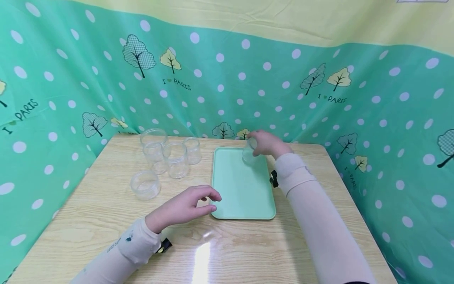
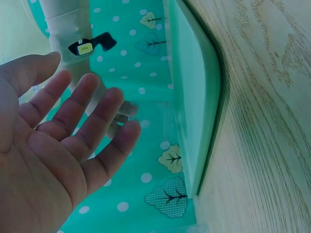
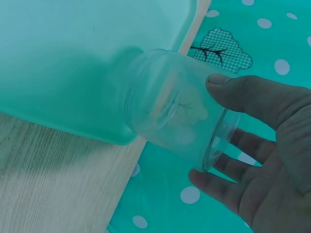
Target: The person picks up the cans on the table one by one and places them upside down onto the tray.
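Observation:
My right hand [image 1: 266, 144] grips a clear jar [image 3: 170, 104] over the far right corner of the light green tray [image 1: 242, 189]. In the right wrist view the thumb lies on one side of the jar and the fingers on the other, near its end. The jar's ridged end faces the tray, close to its surface. My left hand [image 1: 189, 205] is beside the tray's near left corner, fingers loosely bent, holding nothing. The left wrist view shows its palm [image 2: 43, 155] and spread fingers, with the tray's edge beyond.
Several clear jars stand on the wooden table [image 1: 88, 221] left of the tray, among them a tall jar [image 1: 177, 161], a smaller jar [image 1: 192, 152] and a wide low jar [image 1: 145, 185]. A green dotted cloth [image 1: 213, 98] hangs behind the table and along its sides.

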Demonstrator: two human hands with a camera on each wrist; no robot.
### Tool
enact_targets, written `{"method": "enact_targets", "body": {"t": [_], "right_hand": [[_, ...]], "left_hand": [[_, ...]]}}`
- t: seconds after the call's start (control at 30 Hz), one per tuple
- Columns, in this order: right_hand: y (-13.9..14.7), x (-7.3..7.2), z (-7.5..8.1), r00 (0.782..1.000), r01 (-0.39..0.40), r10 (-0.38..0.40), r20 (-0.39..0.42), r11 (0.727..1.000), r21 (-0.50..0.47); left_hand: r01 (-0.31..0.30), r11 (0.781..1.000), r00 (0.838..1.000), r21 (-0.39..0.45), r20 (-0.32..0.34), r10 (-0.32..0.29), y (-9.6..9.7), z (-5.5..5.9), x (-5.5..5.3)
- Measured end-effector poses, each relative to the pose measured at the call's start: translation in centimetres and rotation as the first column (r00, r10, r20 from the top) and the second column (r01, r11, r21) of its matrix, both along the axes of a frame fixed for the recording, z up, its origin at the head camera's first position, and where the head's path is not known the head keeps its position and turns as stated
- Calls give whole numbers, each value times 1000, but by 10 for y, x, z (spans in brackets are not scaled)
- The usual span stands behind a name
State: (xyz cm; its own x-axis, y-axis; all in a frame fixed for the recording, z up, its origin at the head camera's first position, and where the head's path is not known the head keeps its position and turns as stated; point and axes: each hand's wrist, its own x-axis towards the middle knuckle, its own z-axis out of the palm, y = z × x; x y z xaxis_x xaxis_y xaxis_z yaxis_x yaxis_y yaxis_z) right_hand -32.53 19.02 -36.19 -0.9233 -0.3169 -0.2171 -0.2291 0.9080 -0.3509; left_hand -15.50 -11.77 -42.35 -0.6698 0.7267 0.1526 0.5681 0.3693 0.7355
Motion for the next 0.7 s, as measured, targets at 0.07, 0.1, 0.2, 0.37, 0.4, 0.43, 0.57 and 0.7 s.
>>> {"method": "enact_targets", "body": {"t": [0.07, 0.1, 0.2, 0.37, 0.4, 0.43, 0.57, 0.7], "right_hand": [[0, -1, -1, 1000, 1, -1, -3, 1000, 3], [-1, -1, -1, 1000, 3, -3, -3, 1000, 3], [0, -3, -2, 1000, -1, 1, 0, 1000, 8], [2, -4, -4, 1000, -5, 5, 7, 1000, 7], [2, -4, -5, 1000, -6, 6, 7, 1000, 9], [2, -4, -5, 1000, -5, 5, 8, 1000, 9], [2, -5, -7, 1000, -4, 4, 8, 1000, 13], [1, -8, -13, 1000, -1, 0, 10, 1000, 20]], "left_hand": [[1, 1000, 1000, -2, -1, -1, 0, 0, 0], [0, 1000, 1000, -4, -2, 0, 0, 0, 0], [1, 1000, 1000, -10, -12, -1, 0, 0, -1], [8, 1000, 1000, -18, -26, -8, 1, 0, -1], [9, 1000, 1000, -20, -28, -10, 2, 0, -2], [11, 1000, 999, -20, -30, -12, 2, 0, -2], [15, 1000, 999, -22, -44, -16, 2, 0, -2], [20, 1000, 999, -21, -47, -21, 1, 0, -2]]}}
